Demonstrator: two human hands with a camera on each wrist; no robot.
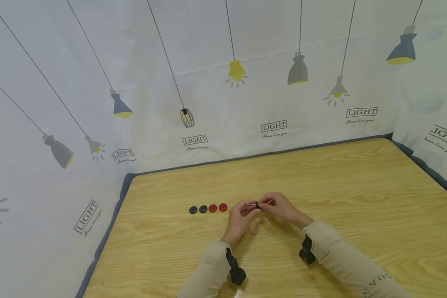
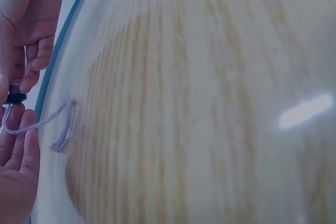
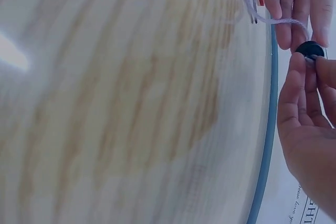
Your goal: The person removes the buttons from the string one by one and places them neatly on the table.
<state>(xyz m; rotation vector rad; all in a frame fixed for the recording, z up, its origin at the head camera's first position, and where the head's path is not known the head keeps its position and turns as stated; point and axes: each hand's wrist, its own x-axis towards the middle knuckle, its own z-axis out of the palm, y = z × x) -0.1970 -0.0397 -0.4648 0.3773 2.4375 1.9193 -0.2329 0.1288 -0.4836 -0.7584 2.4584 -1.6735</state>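
Note:
A dark round button [image 3: 310, 50] is held up between both hands, with a pale purple string [image 3: 286, 21] passing through it. My left hand [image 1: 240, 219] grips the button at its edge with thumb and fingers. From the other side, my right hand [image 1: 281, 208] pinches the short end of the string close against the button. The rest of the string [image 2: 64, 121] hangs below the left fingers in a loose loop over the table. Fingers partly cover the button in the head view.
To the left of the hands, dark blue buttons [image 1: 203, 209] and red buttons [image 1: 212, 208] lie in a short row on the wooden table [image 1: 339, 178]. Lamp-printed cloth [image 1: 223, 103] hangs behind the table and along its sides.

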